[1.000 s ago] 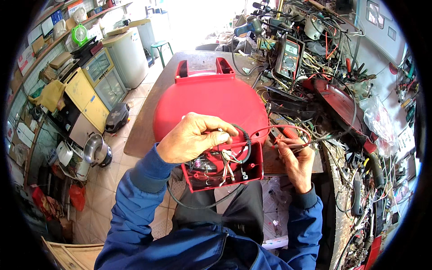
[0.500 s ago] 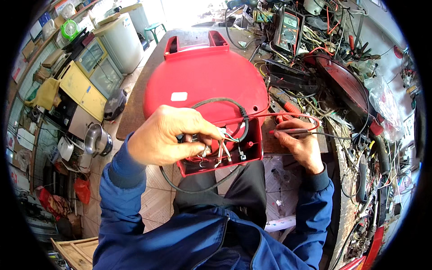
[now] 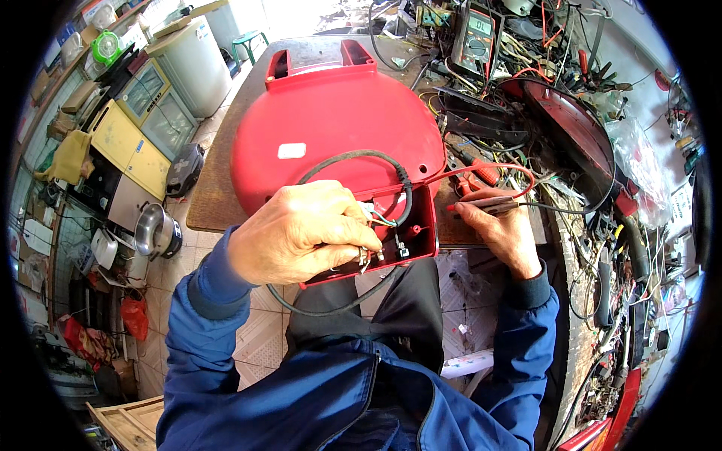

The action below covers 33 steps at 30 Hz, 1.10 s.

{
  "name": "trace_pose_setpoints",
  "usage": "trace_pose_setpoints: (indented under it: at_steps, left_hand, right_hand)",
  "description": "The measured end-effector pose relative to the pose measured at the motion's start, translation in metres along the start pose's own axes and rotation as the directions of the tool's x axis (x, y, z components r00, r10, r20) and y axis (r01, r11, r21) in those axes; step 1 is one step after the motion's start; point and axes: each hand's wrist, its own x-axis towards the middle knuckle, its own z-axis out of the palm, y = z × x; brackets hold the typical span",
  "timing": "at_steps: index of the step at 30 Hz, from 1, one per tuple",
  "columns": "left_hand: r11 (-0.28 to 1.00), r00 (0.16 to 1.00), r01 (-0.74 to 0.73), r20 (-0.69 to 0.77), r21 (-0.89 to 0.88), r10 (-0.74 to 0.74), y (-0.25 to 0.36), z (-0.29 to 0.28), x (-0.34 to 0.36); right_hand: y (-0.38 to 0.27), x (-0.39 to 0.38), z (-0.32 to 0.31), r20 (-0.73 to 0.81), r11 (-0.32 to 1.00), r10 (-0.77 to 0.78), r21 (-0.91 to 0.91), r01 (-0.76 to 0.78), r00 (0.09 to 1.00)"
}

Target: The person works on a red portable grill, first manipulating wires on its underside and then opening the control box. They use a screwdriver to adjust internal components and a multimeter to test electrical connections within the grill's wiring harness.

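A rounded red appliance housing [image 3: 338, 113] lies on the bench, its open wiring compartment [image 3: 429, 229] facing me. My left hand [image 3: 293, 229] reaches over that compartment, thumb and fingers pinched on wires with metal terminals [image 3: 376, 259]. A thick black cord [image 3: 359, 155] loops over the housing and enters the compartment. Right of it, my right hand [image 3: 502, 234] is closed around the multimeter test probes [image 3: 494, 201], with one red and one black lead running from them. The probe tips point left, apart from the wires. Fingers hide part of the compartment's inside.
A multimeter [image 3: 472, 46] with a lit display stands at the far right of the bench. Tangled cables, red-handled tools [image 3: 481, 174] and a dark red round shell [image 3: 568, 124] crowd the right side. A metal pot [image 3: 154, 229] and yellow cabinet [image 3: 129, 143] are at left.
My left hand has shifted right and down along the wires, its fingertips now on the terminals. The right hand still grips the probes in nearly the same place. The view has shifted slightly.
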Motion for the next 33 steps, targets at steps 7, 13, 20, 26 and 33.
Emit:
trace_pose_setpoints:
  at_steps: [7,13,20,26,33]
  left_hand:
    - [0.987,0.992,0.107,-0.048,-0.119,-0.113,0.001,0.004,-0.001]
    - [0.983,0.988,0.131,-0.069,-0.125,-0.141,-0.001,0.007,-0.002]
    - [0.987,0.99,0.108,-0.077,-0.122,-0.117,-0.004,0.009,-0.005]
    - [0.989,0.981,0.091,-0.158,-0.118,-0.109,-0.002,0.01,-0.002]
    - [0.991,0.975,0.081,-0.199,-0.103,-0.101,-0.004,0.012,-0.004]
  right_hand:
    - [0.008,-0.001,-0.005,0.078,0.997,0.055,0.054,-0.059,0.995]
    - [0.011,-0.003,0.0,0.002,0.98,0.051,0.193,-0.05,0.999]
    - [0.009,-0.006,0.001,-0.08,0.968,0.075,0.246,-0.053,0.994]
    - [0.015,-0.024,0.02,-0.146,0.868,0.115,0.496,-0.028,0.983]
    - [0.015,-0.004,0.03,-0.241,0.922,0.122,0.386,-0.02,0.963]
